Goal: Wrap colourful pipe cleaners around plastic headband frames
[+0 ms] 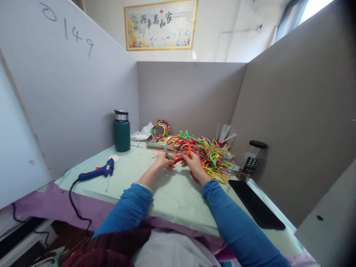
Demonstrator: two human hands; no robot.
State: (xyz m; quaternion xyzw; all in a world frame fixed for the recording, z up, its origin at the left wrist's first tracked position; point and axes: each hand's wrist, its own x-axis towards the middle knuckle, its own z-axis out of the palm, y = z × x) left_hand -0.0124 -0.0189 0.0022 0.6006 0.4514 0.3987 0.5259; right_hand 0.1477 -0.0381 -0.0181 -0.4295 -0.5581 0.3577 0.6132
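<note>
A ring of pipe cleaners (189, 148), blue on one side and orange on the other, is held upright over the table by both hands. A green curled piece (183, 135) shows at its top, though I cannot tell whether it is attached. My left hand (164, 161) pinches the ring's lower left, where red and pink strands run across. At its lower right, the fingers of my right hand (193, 162) close on the same ring. Just behind and to the right lies a heap of colourful pipe cleaners (214, 152). Yellow loops (219, 178) rest near my right wrist.
On the left are a blue glue gun (97, 172) with its cord and a green bottle (122, 133). A metal tray (151, 144) and finished-looking rings (160, 132) sit behind. A clear jar (251, 159) and a black phone-like slab (257, 204) lie right. Grey partitions (191, 92) enclose the table.
</note>
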